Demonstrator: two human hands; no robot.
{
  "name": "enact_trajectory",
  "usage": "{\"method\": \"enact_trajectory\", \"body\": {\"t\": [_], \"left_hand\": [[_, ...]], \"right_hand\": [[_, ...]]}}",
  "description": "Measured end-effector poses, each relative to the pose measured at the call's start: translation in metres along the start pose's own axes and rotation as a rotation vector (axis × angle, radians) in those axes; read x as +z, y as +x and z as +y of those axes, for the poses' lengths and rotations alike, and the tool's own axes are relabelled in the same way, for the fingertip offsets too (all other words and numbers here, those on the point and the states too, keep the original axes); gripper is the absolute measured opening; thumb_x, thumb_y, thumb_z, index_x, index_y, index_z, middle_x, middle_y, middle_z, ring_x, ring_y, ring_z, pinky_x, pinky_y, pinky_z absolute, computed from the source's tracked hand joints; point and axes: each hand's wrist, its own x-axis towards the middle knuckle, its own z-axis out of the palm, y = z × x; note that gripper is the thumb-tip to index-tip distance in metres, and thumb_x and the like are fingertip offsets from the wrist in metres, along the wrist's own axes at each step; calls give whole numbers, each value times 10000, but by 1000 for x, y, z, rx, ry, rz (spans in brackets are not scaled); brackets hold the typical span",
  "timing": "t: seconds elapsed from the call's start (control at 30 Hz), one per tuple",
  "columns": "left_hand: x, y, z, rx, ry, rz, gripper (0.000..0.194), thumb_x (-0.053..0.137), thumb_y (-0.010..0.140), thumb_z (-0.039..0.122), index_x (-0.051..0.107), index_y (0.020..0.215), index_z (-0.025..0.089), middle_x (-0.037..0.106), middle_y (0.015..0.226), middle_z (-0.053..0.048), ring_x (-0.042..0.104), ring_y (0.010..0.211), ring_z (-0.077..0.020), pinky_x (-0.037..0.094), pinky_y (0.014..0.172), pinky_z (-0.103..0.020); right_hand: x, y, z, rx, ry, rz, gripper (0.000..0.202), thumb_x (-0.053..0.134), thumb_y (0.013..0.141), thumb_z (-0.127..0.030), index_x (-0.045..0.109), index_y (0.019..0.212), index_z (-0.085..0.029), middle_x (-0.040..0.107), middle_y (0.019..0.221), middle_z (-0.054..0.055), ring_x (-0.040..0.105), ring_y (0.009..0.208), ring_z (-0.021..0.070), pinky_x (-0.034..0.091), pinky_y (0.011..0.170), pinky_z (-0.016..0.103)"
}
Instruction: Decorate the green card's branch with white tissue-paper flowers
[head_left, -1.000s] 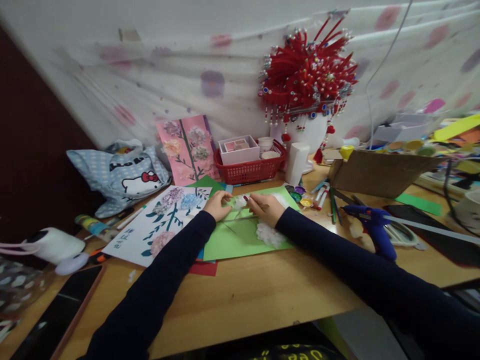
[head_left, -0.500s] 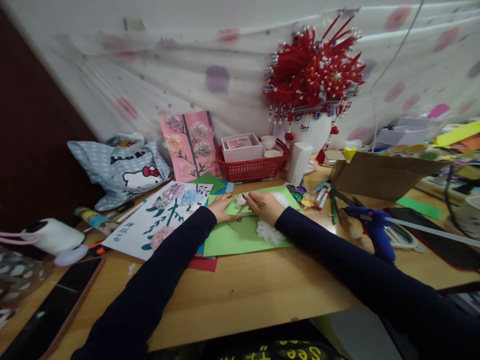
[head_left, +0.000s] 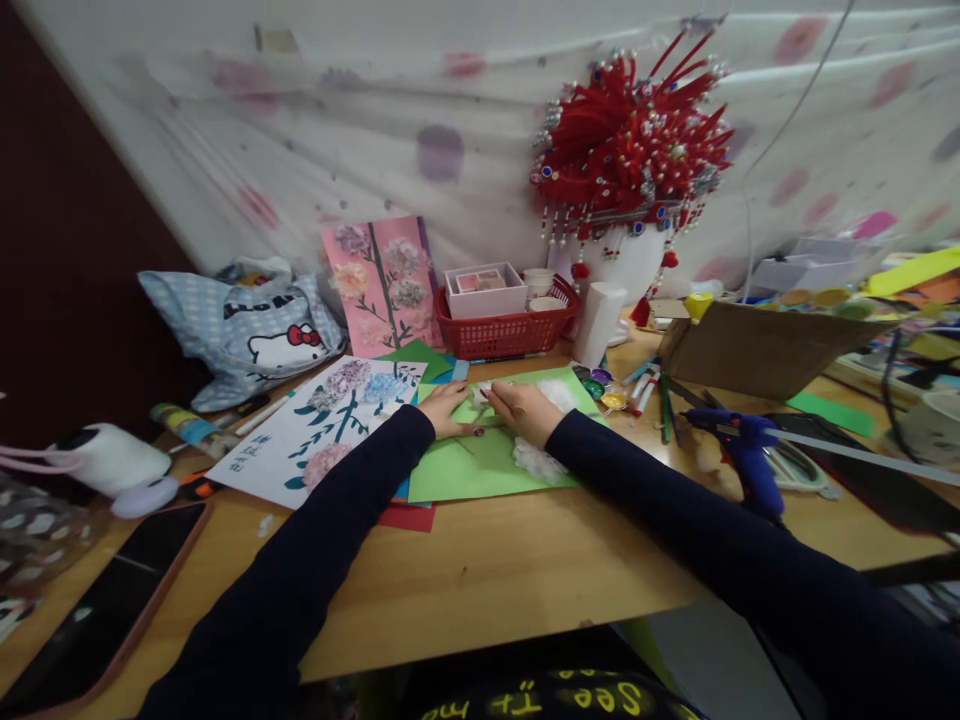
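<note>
A light green sheet of paper (head_left: 442, 482) lies on the table under both hands. My left hand (head_left: 448, 410) rests flat on its left part, fingers spread, holding nothing. On the upper middle of the sheet my right hand (head_left: 525, 412) presses down with stretched fingers on a small white crumpled paper flower (head_left: 480, 397), partly hidden by the fingertips. Beside that hand sit two fuller white flowers, one behind it (head_left: 559, 394) and one just in front of the wrist (head_left: 536, 460).
On the left lies a white sheet with flower pictures (head_left: 259, 465). A pink flower card (head_left: 360, 330) leans behind it, next to a red basket (head_left: 495, 335). Paint pots (head_left: 613, 401), markers (head_left: 646, 388) and a blue glue gun (head_left: 739, 450) are at the right. A phone (head_left: 112, 600) lies front left.
My right hand's fingers have gone from a pinch to stretched out and lower over the small white flower. My left hand stays in place on the green paper.
</note>
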Motion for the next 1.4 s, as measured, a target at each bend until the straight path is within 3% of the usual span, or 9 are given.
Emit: {"method": "enact_trajectory", "body": {"t": [0.3,0.43,0.83,1.17,1.4], "left_hand": [[0,0,0,7,13,-2,894,573,690,603,335,1363,65,266,1459,-186,223,1347,-298,173,1100,-359],[0,1,0,-4,5,0,896,579,679,607,346,1358,71,263,1461,-183,225,1344,-312,172,1099,-368],[0,0,0,-6,5,3,907,576,678,605,346,1355,46,257,1462,-191,216,1348,-308,164,1102,-353],[-1,0,2,-3,2,12,905,592,673,601,348,1359,63,277,1454,-187,230,1344,-304,168,1102,-352],[-2,-2,4,-7,-4,-10,904,569,688,603,328,1370,61,253,1464,-190,206,1351,-313,155,1104,-371]], "right_hand": [[-17,-8,-4,160,212,139,449,237,946,-422,526,704,-178,608,562,22,573,491,105,405,499,195],[-14,-3,0,293,390,259,452,326,900,-513,557,706,-176,630,597,29,610,543,126,450,535,216],[-4,-3,3,334,383,156,507,329,889,-533,599,667,-166,617,496,27,603,459,137,436,458,217],[-7,-4,2,181,199,74,380,357,916,-381,550,663,-173,641,611,39,590,535,118,378,516,206],[-6,-4,-3,101,123,15,320,371,908,-313,433,618,-193,552,563,15,507,513,111,332,524,217]]}}
